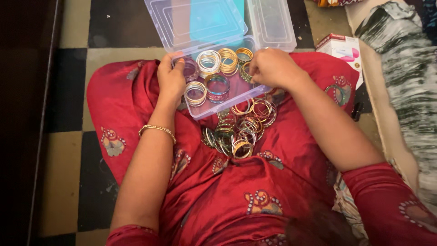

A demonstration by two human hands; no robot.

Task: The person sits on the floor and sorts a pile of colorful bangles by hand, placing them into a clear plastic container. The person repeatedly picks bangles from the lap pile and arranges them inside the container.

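1. The left hand (171, 78) rests on the near-left corner of a clear, shallow rectangular plastic box (236, 91) that sits on the red patterned cloth (218, 191) over the person's lap. Its fingers curl in a narrow grip about a stack of purple bangles (190, 68) in the box; a thin gold bracelet (157, 130) circles the wrist.
2. Inside the box, at three o'clock from that hand, stand stacks of silver and gold bangles (218, 61), with two more stacks nearer the person.
3. At six o'clock from the box, a loose heap of mixed metal bangles (239, 130) lies on the cloth.
4. The right hand (273, 68) is at the box's right edge, fingers closed in a tight grip on a gold-green bangle set (246, 72).
5. At twelve o'clock, the box's clear hinged lid (200, 20) stands open; beside it is another clear plastic container (272, 23).
6. At two o'clock, a small white and pink cardboard carton (343, 50) lies on the chequered floor (68, 91).
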